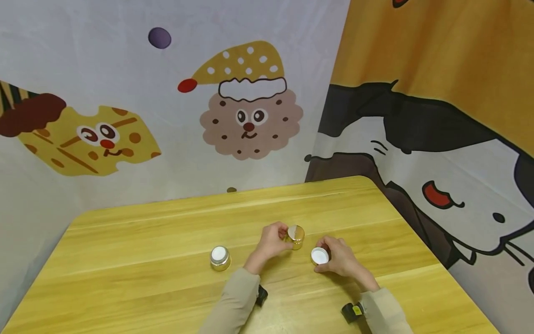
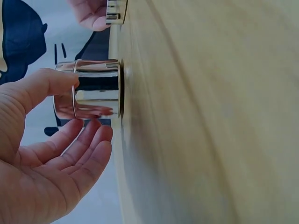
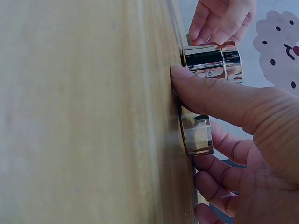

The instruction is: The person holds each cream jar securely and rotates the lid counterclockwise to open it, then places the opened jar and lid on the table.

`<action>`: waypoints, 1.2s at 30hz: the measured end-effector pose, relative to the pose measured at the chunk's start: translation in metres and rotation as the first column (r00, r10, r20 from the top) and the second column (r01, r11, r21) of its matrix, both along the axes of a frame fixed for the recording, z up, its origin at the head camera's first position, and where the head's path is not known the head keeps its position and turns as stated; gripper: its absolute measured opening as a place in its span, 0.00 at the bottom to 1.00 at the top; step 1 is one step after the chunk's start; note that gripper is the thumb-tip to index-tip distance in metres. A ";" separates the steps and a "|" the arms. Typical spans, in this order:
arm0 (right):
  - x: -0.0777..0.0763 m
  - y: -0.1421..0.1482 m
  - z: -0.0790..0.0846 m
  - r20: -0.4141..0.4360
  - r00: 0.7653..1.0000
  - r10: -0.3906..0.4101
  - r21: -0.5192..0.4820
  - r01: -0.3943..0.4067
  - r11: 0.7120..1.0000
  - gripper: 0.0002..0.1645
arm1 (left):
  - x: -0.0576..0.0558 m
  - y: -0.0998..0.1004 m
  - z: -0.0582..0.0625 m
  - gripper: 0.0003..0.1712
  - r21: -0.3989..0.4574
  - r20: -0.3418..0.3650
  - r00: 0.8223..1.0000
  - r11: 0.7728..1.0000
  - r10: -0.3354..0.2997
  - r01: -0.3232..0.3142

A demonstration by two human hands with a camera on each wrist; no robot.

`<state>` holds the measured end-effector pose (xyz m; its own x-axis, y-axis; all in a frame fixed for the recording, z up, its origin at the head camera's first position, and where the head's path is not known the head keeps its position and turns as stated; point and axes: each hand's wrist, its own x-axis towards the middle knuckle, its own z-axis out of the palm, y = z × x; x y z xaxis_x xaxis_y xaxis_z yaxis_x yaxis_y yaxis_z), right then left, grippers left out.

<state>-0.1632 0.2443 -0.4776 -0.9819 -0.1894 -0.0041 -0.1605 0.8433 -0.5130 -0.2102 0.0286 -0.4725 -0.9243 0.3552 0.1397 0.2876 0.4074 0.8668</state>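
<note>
A shiny gold jar [image 1: 295, 238] with its lid on stands on the wooden table, its side mirror-like in the left wrist view. My left hand [image 1: 273, 240] holds it from the left, thumb on one side and fingertips at the other. To the right, my right hand [image 1: 340, 256] grips a gold jar lid [image 1: 320, 256] between thumb and fingers. This lid lies on the table with its white inside facing up. Farther left, apart from both hands, stands a lidless gold jar [image 1: 219, 258] with a white disc at its top.
The pale wooden table [image 1: 137, 287] has rounded far corners. Behind it hangs a light cloth [image 1: 125, 51] printed with cartoon figures, and another printed cloth [image 1: 442, 60] hangs at the right. Black wrist devices [image 1: 349, 313] sit below both hands.
</note>
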 end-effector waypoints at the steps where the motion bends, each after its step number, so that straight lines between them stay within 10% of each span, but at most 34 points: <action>1: 0.000 0.000 0.000 0.000 1.000 0.001 -0.001 -0.001 1.000 0.31 | 0.000 0.001 0.000 0.21 -0.006 -0.001 1.000 1.000 0.001 -0.001; 36: 0.001 0.000 0.001 0.004 1.000 -0.006 0.000 0.006 1.000 0.32 | -0.004 0.010 -0.001 0.21 -0.113 0.023 1.000 0.993 -0.015 0.017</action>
